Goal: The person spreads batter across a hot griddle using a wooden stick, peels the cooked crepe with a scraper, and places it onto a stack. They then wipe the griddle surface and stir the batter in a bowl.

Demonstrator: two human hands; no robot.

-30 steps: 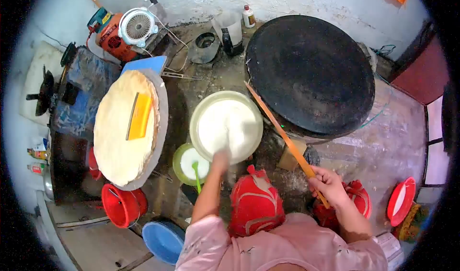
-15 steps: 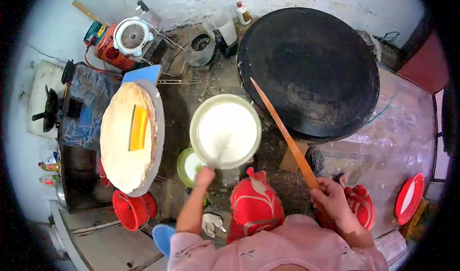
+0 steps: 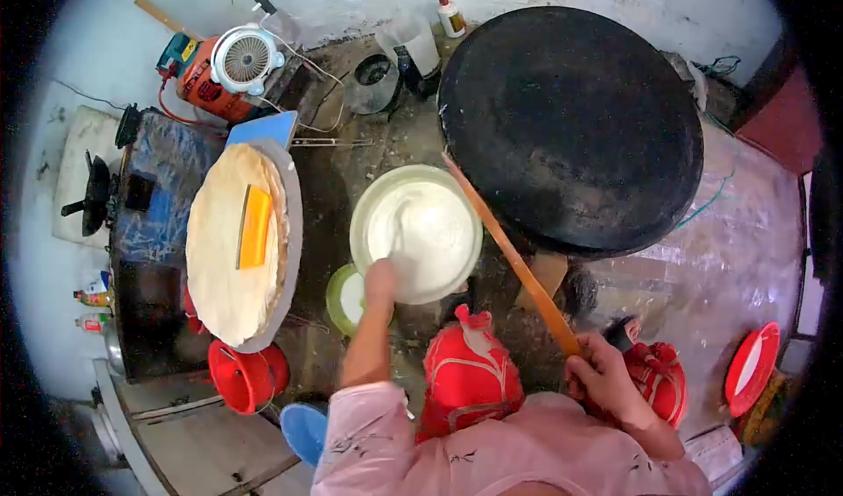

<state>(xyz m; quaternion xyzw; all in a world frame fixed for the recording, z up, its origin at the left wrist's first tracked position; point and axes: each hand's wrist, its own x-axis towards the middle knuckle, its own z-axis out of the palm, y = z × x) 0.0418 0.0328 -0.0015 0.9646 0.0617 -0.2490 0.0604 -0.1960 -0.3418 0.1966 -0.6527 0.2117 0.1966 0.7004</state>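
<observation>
My left hand (image 3: 381,282) is closed over the near rim of a large bowl (image 3: 356,233) of white batter (image 3: 430,233). Motion smears the hand, and a blurred pale streak runs from it into the batter; I cannot make out the tool. My right hand (image 3: 601,373) grips the thick end of a long, thin wooden spatula (image 3: 518,263). The blade slants up to the left, its tip between the bowl and a large round black griddle (image 3: 571,127). A smaller green bowl (image 3: 335,301) with white contents stands beside the big bowl, near my left forearm.
At left, a stack of thin pancakes (image 3: 219,259) on a round board carries a yellow scraper (image 3: 255,228). A red bucket (image 3: 250,377) stands below it. Behind are a gas cylinder (image 3: 202,83), a small fan (image 3: 248,60) and a plastic jug (image 3: 417,39). A red basin (image 3: 753,364) lies far right.
My left hand has moved up and inward over the bowl's rim, and the streak in the batter has shifted. The spatula's tip has swung slightly left, off the griddle's edge.
</observation>
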